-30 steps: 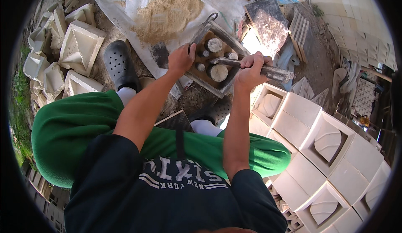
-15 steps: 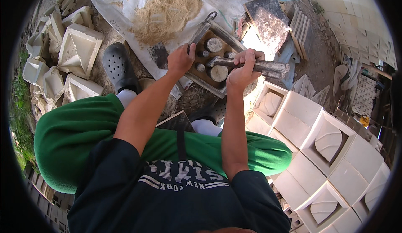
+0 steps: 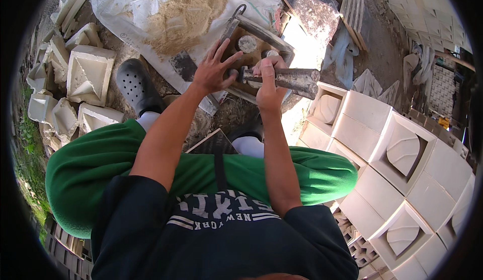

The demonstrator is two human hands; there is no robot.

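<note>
A box-shaped mould frame (image 3: 265, 34) lies on the ground in front of me, with pale round cores (image 3: 247, 44) standing in brown, packed-looking material. My left hand (image 3: 215, 72) is over the frame's left side, fingers spread and holding nothing; whether the fingertips touch the frame, I cannot tell. My right hand (image 3: 270, 81) is closed around a thick, grimy bar (image 3: 299, 81) with a blunt round end. The bar lies crosswise over the frame's near right part and points to the right. Both hands and the bar hide the near part of the mould.
A sand heap (image 3: 188, 16) lies on white sheeting (image 3: 113, 8) beyond the mould. Cast blocks (image 3: 90, 74) are piled at left, beside my clog (image 3: 137, 86). Stacked pale vent blocks (image 3: 402, 154) rise at right. A dark board (image 3: 312, 8) and wooden slats (image 3: 353, 16) lie farther back.
My left hand has let go of the frame edge and spread its fingers. My right hand has moved left and slightly nearer with the bar.
</note>
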